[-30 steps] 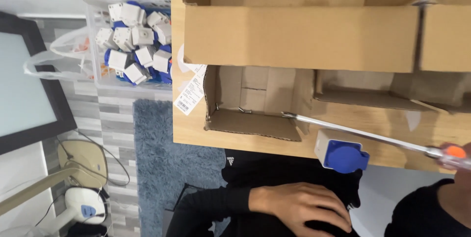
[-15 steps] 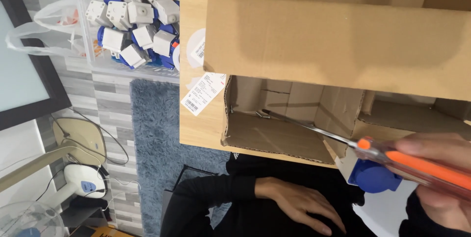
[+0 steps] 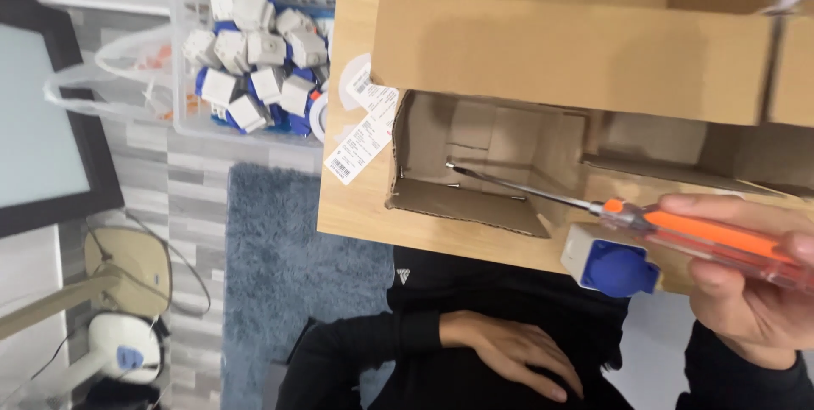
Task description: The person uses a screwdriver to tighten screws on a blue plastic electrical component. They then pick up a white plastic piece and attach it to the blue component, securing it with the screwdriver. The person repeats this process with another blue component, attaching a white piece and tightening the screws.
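At the near edge of the table, the right hand has its fingers wrapped round an orange-handled screwdriver just above the untouched blue-and-white socket, while the left hand lies slack and empty in the lap.

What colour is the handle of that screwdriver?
The screwdriver handle is orange with clear plastic, held in the right hand; the head view shows it.

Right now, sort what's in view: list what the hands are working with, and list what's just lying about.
In hand:
- right hand, gripping orange-handled screwdriver
- grey-and-blue socket, just below the screwdriver

Lying about:
- left hand, resting on lap
- open cardboard box
- bin of sockets
- screen
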